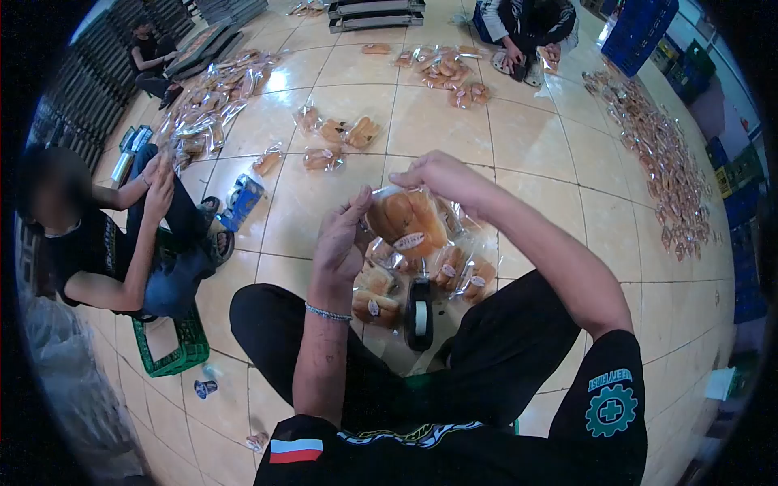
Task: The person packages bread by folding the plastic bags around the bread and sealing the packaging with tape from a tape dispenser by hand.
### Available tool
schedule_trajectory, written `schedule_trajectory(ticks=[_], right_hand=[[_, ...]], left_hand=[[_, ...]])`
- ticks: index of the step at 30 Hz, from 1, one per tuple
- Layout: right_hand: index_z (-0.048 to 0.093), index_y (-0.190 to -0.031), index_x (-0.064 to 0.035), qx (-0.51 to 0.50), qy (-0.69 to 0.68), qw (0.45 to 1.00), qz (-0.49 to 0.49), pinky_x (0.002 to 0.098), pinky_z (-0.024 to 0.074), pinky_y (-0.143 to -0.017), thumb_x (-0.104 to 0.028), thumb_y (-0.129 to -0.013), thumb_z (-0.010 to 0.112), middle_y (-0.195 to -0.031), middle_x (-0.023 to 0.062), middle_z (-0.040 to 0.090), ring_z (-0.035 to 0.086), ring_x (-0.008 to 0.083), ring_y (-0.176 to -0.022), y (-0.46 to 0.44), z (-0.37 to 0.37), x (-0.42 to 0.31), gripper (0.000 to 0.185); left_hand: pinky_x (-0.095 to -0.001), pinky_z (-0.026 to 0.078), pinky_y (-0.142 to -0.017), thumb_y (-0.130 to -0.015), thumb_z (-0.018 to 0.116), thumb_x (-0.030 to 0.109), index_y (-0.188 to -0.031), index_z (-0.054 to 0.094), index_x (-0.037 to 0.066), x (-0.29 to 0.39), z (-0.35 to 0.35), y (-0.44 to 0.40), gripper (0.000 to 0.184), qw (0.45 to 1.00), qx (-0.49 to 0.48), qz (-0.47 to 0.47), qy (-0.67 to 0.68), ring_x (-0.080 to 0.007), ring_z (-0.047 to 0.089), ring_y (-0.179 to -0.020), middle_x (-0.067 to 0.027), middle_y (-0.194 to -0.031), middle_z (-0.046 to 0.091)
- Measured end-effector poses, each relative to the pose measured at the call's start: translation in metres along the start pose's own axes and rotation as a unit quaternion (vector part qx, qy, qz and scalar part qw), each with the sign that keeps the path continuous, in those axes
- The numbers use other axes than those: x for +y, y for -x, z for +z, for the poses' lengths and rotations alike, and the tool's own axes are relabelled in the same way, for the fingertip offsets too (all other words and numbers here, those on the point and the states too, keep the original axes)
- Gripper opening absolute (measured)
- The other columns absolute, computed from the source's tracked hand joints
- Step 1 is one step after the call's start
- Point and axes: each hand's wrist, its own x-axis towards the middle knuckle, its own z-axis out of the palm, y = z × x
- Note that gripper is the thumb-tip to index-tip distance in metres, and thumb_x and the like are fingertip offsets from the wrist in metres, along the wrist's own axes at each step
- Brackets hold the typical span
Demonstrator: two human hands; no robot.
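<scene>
A clear plastic bag of bread rolls (413, 219) with an oval label is held up in front of me. My left hand (342, 235) is closed on the bag's left edge, thumb and finger pinched near its upper corner. My right hand (442, 178) is at the top of the bag with its fingers curled together, pointing left; what sits between the fingertips is too small to tell. Below, a black tape dispenser (418, 316) stands on the floor between my legs. Around it lie several more bagged breads (375, 306), partly hidden behind the held bag.
A person (113, 235) sits at the left beside a green crate (174, 348) and a blue pack (241, 202). Another person (531, 32) crouches ahead. Bagged breads lie in piles at upper left (215, 101), ahead (442, 69) and right (652, 154). Stacked trays (81, 81) line the left.
</scene>
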Motion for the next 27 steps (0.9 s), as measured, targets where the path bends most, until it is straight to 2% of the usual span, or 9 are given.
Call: schedule_trajectory(ticks=[5,7,12,17,20,22,24,26,27], right_hand=[[0.069,-0.093,-0.0013,0.081,0.13,0.981,-0.123,0.0321,0.0484,-0.065,-0.031,-0.094,0.067,-0.077,0.008,0.066,0.062,0.0129,-0.078,0.009,0.015,0.014,0.03],[0.07,-0.11,-0.0045,0.086,0.135,0.917,-0.366,0.0305,0.053,-0.069,-0.027,-0.091,0.072,-0.091,0.0092,0.072,0.067,0.0159,-0.079,0.014,0.016,0.015,0.029],[0.07,-0.115,-0.0076,0.051,0.174,0.921,-0.345,0.0288,0.0547,-0.074,-0.02,-0.083,0.08,-0.102,0.008,0.073,0.069,0.0174,-0.082,0.034,0.002,0.011,0.035],[0.067,-0.116,-0.0047,0.082,0.14,0.945,-0.282,0.0292,0.0548,-0.074,-0.016,-0.082,0.081,-0.1,0.0075,0.072,0.068,0.0151,-0.082,0.054,-0.008,0.01,0.038],[0.063,-0.118,-0.0038,0.106,0.06,0.96,-0.251,0.0287,0.0538,-0.078,-0.013,-0.084,0.079,-0.102,0.0077,0.07,0.066,0.0133,-0.086,0.05,-0.003,0.03,0.038],[0.061,-0.115,-0.0042,0.196,-0.2,0.921,-0.27,0.0321,0.0529,-0.076,-0.024,-0.087,0.076,-0.099,0.0082,0.069,0.065,0.015,-0.082,0.036,0.012,0.056,0.037],[0.066,-0.105,-0.0049,0.207,-0.063,0.959,-0.18,0.0304,0.0517,-0.074,-0.024,-0.091,0.072,-0.091,0.0056,0.069,0.063,0.0134,-0.076,0.018,0.018,0.128,0.025],[0.066,-0.109,-0.0098,0.018,0.106,0.985,-0.135,0.0259,0.05,-0.076,-0.023,-0.097,0.066,-0.096,0.003,0.066,0.061,0.0102,-0.087,0.024,0.029,0.18,0.018],[0.07,-0.098,-0.0107,-0.041,0.13,0.99,-0.045,0.0252,0.0489,-0.069,-0.035,-0.095,0.068,-0.084,-0.0001,0.065,0.06,0.0088,-0.08,0.028,0.043,0.204,0.024]], left_hand=[[-0.0279,0.054,-0.078,-0.095,0.066,0.014,-0.106,0.066,0.001,-0.013,-0.006,-0.01,0.016,0.996,0.074,0.039,-0.028,-0.0149,0.066,-0.088,-0.0078,-0.102,0.068],[-0.029,0.054,-0.077,-0.094,0.068,0.013,-0.103,0.066,0.001,-0.014,-0.007,-0.012,0.015,0.993,0.076,0.088,-0.01,-0.0148,0.066,-0.089,-0.008,-0.103,0.068],[-0.0278,0.053,-0.081,-0.089,0.073,0.012,-0.11,0.063,-0.003,-0.005,0.009,-0.004,0.027,0.99,0.047,0.136,-0.006,-0.0134,0.065,-0.091,-0.0106,-0.111,0.068],[-0.0275,0.058,-0.082,-0.082,0.08,0.003,-0.127,0.053,0.001,0.003,0.02,0.01,0.052,0.955,-0.141,0.165,-0.2,-0.0161,0.068,-0.102,-0.0106,-0.114,0.068],[-0.0326,0.057,-0.083,-0.076,0.083,0.001,-0.113,0.063,0.001,0.003,0.024,0.011,0.042,0.921,-0.099,0.265,-0.266,-0.0166,0.068,-0.103,-0.0092,-0.112,0.069],[-0.0335,0.056,-0.085,-0.074,0.083,0.0,-0.11,0.065,0.001,0.007,0.023,0.012,0.04,0.876,-0.074,0.337,-0.337,-0.0173,0.067,-0.105,-0.0099,-0.112,0.069],[-0.0332,0.055,-0.086,-0.073,0.081,-0.001,-0.113,0.065,0.002,0.012,0.018,0.008,0.043,0.759,-0.043,0.467,-0.452,-0.0203,0.069,-0.103,-0.0104,-0.111,0.07],[-0.0325,0.055,-0.086,-0.074,0.08,-0.001,-0.114,0.064,0.002,0.016,0.018,0.007,0.043,0.764,-0.036,0.474,-0.436,-0.0211,0.069,-0.101,-0.0113,-0.111,0.07],[-0.0318,0.054,-0.086,-0.075,0.079,-0.001,-0.114,0.064,0.001,0.017,0.019,0.008,0.043,0.771,-0.031,0.474,-0.424,-0.022,0.069,-0.1,-0.0122,-0.111,0.069]])
